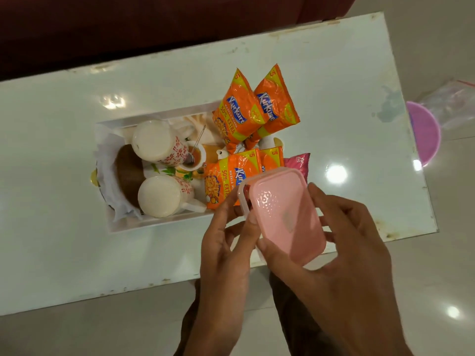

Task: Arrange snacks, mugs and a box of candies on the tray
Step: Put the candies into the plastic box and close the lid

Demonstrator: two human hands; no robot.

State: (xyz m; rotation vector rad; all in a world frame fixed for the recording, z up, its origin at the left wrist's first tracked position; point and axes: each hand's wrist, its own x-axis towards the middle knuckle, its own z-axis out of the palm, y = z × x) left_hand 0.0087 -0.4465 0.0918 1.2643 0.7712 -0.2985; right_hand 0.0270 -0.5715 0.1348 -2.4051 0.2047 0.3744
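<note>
Tabletop [64,150], white and glossy, fills most of my view, with a dark red sofa [128,27] beyond its far edge. At its middle sits the white tray [154,224], a long rectangle with a printed picture on its floor.

Both of my hands are up over the near right part of the tabletop, just near of the tray's right end. My right hand [347,242] curls round the right side and near end of the pink box [285,217]. My left hand [226,242] pinches its left edge at the translucent rim. The box is lifted clear, tilted, its pink dimpled face toward me.

Four orange snack packets fill the tray's right end. Two, the far pair [237,111], lean out over the far rim. The near pair [226,181] lies flat, partly behind the box. A pink packet [298,163] lies just right of them.

Two white mugs with a red pattern lie in the left half, the far mug [156,142] and the near mug [162,196], pale round ends toward me.

On the floor to the right lie a purple disc [424,132] and a clear plastic bag [452,106].
</note>
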